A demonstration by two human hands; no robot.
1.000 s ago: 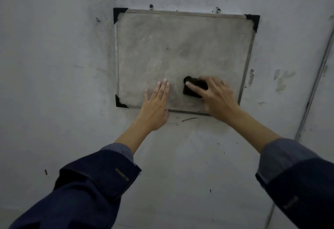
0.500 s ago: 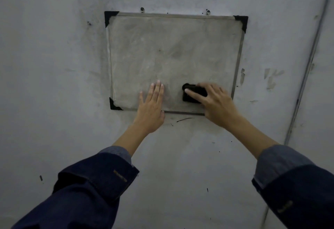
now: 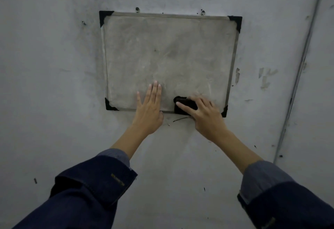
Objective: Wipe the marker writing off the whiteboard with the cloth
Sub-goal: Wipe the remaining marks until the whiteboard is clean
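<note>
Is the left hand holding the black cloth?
No, the left hand lies flat on the whiteboard; the right hand presses the cloth.

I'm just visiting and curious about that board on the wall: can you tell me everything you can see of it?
The whiteboard is a rectangular panel hung flat on a grey wall, with a thin metal-looking frame and black corner caps. Its surface looks dull, grey and smeared, with no readable writing. The left hand lies flat across its lower edge, fingers straight on the surface. The right hand presses a dark cloth against the lower right part, over the bottom frame. Two small fixings show just above its top edge.
</note>
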